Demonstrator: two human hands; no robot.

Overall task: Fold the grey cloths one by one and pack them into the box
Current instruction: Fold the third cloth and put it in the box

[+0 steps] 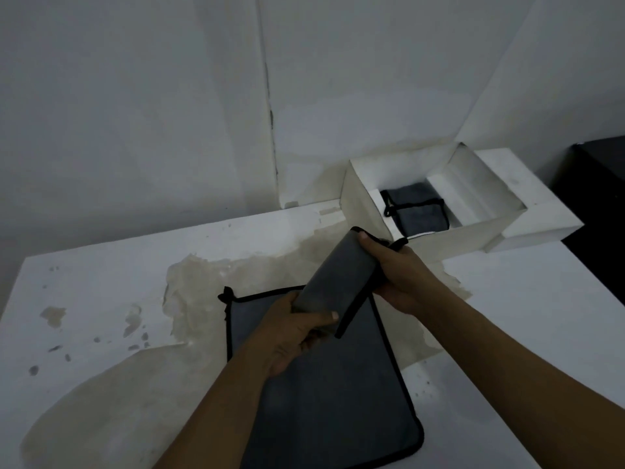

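A folded grey cloth with black trim (338,275) is held in the air above the table by both hands. My left hand (294,333) grips its near end, thumb on top. My right hand (402,272) grips its far end, close to the box. Below them a flat grey cloth with a black border (331,411) lies spread on the table. The white box (365,198) stands open at the back right, with a folded grey cloth (419,211) lying inside it.
The white table (101,299) has worn, stained patches and ends at a white wall behind. A white box flap (537,211) sticks out to the right. A dark object (595,198) stands past the table's right edge.
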